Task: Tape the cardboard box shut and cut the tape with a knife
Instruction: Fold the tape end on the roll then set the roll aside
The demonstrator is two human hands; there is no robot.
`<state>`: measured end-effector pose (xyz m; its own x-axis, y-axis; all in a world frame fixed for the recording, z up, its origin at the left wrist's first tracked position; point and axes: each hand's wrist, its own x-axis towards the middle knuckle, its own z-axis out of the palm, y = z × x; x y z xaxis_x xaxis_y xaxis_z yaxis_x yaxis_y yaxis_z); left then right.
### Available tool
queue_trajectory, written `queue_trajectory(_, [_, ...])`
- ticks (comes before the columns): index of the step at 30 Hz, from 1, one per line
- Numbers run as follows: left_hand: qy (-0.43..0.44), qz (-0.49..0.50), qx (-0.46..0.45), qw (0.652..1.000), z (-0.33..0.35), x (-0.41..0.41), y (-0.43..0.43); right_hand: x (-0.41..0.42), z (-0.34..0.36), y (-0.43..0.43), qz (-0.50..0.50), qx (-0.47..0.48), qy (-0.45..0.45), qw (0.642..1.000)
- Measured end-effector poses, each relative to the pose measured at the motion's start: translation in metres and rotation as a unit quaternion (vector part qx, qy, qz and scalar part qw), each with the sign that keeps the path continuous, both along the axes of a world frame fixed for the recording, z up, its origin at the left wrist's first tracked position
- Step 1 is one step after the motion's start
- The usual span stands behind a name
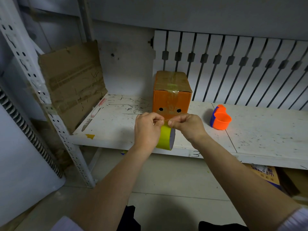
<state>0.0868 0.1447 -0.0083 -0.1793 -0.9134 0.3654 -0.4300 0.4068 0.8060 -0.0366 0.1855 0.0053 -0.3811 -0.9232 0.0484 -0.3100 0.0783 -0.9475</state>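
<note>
left hand (147, 130) wraps the yellow tape roll (165, 139) over the white shelf (116, 124) edge, while right hand (187, 125) fingertips are pinched shut on the tape's loose end, both right in front of the orange cardboard box (171, 95), partly hiding its lower face; a knife (90, 120) lies left, an orange cup (220, 120) right

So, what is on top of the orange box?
Clear tape runs along the middle of the box top and down its front. A small greenish strip crosses it near the front edge. Nothing else stands there. The inside is closed, hidden.
</note>
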Motion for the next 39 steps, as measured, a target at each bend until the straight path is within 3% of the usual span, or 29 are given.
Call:
queue_trajectory(13, [-0.018, -0.056, 0.075, 0.995, 0.006, 0.000, -0.005, 0.000, -0.002, -0.001, -0.006, -0.003, 0.070, 0.998])
queue_trajectory(19, [-0.046, -0.055, 0.070, 0.995, 0.005, 0.005, -0.007, -0.004, 0.001, 0.003, -0.003, -0.013, 0.084, 0.996])
queue_trajectory(24, [-0.079, -0.061, 0.030, 0.995, 0.009, 0.004, -0.003, 0.006, 0.006, -0.001, 0.038, -0.025, 0.147, 0.988])
queue_trajectory(29, [-0.076, -0.059, 0.033, 0.995, 0.010, 0.004, -0.002, 0.006, 0.008, -0.002, 0.006, 0.000, 0.241, 0.970])
queue_trajectory(31, [-0.050, -0.053, 0.060, 0.996, 0.011, 0.004, -0.004, 0.006, 0.008, 0.000, 0.009, -0.001, 0.231, 0.973])
queue_trajectory(33, [0.028, -0.049, 0.138, 0.989, 0.012, 0.004, -0.004, 0.006, 0.008, 0.002, 0.015, -0.007, 0.193, 0.981])
queue_trajectory(36, [0.186, -0.044, 0.277, 0.942, 0.014, 0.002, -0.004, 0.006, 0.009, 0.003, 0.011, -0.010, 0.140, 0.990])
queue_trajectory(39, [0.253, -0.027, 0.332, 0.908, 0.014, 0.001, -0.003, 0.008, 0.009, 0.002, -0.008, -0.007, 0.110, 0.994])
